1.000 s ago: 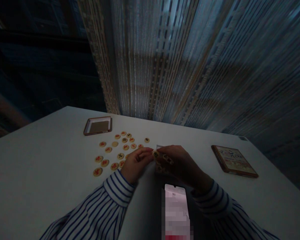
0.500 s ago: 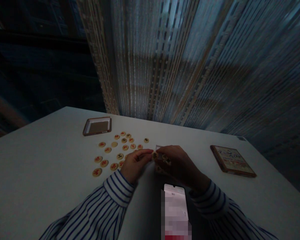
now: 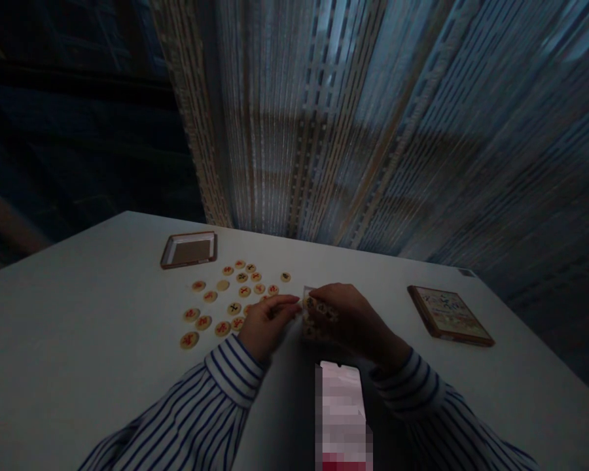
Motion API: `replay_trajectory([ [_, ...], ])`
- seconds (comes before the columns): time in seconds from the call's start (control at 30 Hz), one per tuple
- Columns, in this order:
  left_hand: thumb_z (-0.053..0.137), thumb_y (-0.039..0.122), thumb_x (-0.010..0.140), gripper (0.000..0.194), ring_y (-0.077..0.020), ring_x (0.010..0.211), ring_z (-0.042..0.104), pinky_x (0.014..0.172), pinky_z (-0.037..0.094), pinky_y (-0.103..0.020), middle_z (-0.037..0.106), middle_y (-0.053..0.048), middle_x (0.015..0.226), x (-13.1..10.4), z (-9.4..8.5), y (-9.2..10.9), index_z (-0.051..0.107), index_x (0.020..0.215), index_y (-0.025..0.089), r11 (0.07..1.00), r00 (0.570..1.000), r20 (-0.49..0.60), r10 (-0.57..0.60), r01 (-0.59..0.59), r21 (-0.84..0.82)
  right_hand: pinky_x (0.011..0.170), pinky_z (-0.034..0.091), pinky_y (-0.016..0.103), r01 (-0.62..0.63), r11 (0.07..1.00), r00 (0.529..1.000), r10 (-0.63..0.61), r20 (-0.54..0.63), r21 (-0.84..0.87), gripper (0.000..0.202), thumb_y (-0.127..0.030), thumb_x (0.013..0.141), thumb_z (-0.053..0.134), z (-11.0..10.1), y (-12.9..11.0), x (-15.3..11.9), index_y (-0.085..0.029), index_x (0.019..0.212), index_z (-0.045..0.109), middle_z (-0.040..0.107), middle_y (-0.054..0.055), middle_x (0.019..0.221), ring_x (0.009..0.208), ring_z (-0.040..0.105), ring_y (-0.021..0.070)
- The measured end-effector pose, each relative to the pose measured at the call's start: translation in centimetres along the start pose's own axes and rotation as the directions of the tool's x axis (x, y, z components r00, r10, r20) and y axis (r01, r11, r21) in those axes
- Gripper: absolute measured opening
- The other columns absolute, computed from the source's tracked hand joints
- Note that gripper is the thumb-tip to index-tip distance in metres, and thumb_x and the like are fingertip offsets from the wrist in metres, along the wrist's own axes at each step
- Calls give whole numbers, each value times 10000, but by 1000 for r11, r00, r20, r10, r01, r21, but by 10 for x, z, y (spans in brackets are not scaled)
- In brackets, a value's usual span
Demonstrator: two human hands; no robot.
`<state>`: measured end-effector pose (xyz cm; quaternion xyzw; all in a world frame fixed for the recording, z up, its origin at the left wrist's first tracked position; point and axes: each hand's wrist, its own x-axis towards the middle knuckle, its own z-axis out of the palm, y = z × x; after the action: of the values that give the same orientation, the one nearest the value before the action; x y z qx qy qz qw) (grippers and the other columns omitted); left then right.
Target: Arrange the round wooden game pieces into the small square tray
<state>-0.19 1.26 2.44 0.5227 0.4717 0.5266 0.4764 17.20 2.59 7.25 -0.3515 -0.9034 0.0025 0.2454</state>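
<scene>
Low over the white table point(image 3: 127, 379), my two hands meet around a small pale-edged box point(image 3: 305, 291), which is mostly hidden behind my right hand. My right hand point(image 3: 351, 320) curls over it, its fingers closed on a round Chinese chess piece point(image 3: 310, 303) with a dark character. More pieces show dimly in the shadow below those fingers. My left hand point(image 3: 269, 324) is at the box's left side, thumb and forefinger stretched toward it with a gap between them and no piece visible there. Left of it lie several loose pieces point(image 3: 222, 328) with red or black characters.
A phone point(image 3: 343, 399) with a lit screen lies in front of my hands. An open shallow tray point(image 3: 164, 258) is at the back left. To the right is a flat box with a printed lid point(image 3: 451, 314). A curtain point(image 3: 285, 144) hangs behind the table.
The piece that was between my left fingertips and my right hand is now under my right fingers at the box. My left fingertips have parted slightly. The view has shifted a little.
</scene>
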Motion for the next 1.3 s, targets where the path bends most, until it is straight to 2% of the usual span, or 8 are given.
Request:
replay_trajectory([
  [0.13,581,259,701,191,-171,688,641,647,514,-293,704,-57,765,-3,0,-1,661,845,163,954,992,26,122,-125,272,731,417,317,-58,996,998,58,-1,-72,216,-259,790,538,-6,9,0,-154,970,597,668,80,898,840,598,194],
  [0.27,598,233,686,272,-192,734,632,667,508,-314,692,-82,830,-6,-1,-5,637,943,153,805,956,160,246,-293,516,712,433,320,-128,986,992,129,-1,-111,215,-249,768,556,-18,13,0,-154,956,596,665,76,875,802,599,196],
  [0.37,624,234,668,332,-219,818,623,727,498,-339,684,-94,911,-6,-1,-10,619,995,175,697,914,263,307,-405,592,697,436,309,-193,977,981,194,7,-97,199,-250,762,552,-28,14,3,-162,937,589,652,62,846,771,587,186],
  [0.43,637,230,659,365,-233,854,618,751,493,-345,675,-102,952,-6,-1,-13,608,1020,185,657,899,290,327,-437,614,686,433,296,-220,973,975,222,12,-74,189,-253,755,554,-32,15,8,-163,918,580,638,53,827,752,575,176],
  [0.7,652,246,657,460,-253,953,586,819,473,-386,639,-115,1040,-7,-2,-14,550,1097,158,607,884,384,265,-463,646,651,383,250,-218,975,970,221,99,-46,153,-246,741,533,-32,17,30,-165,867,563,601,31,784,712,530,141],
  [0.97,625,250,697,452,-242,988,567,836,457,-390,625,-90,1076,-7,0,-16,521,1130,174,602,898,400,183,-424,676,600,352,224,-194,979,956,203,210,-65,169,-255,752,518,-23,24,24,-162,880,579,610,30,767,662,523,127],
  [1.13,615,270,708,441,-241,981,571,832,454,-388,628,-93,1072,-7,-1,-14,525,1128,171,614,895,411,171,-423,667,667,377,231,-173,982,942,188,278,-79,293,-272,768,496,-17,28,22,-162,1025,582,645,57,889,748,567,145],
  [1.3,612,255,701,423,-252,973,574,825,453,-398,630,-98,1073,-8,0,-10,541,1109,172,620,901,409,147,-406,672,673,381,245,-164,971,898,220,382,-176,268,-309,783,479,-12,24,25,-188,984,609,661,60,910,819,588,176],
])
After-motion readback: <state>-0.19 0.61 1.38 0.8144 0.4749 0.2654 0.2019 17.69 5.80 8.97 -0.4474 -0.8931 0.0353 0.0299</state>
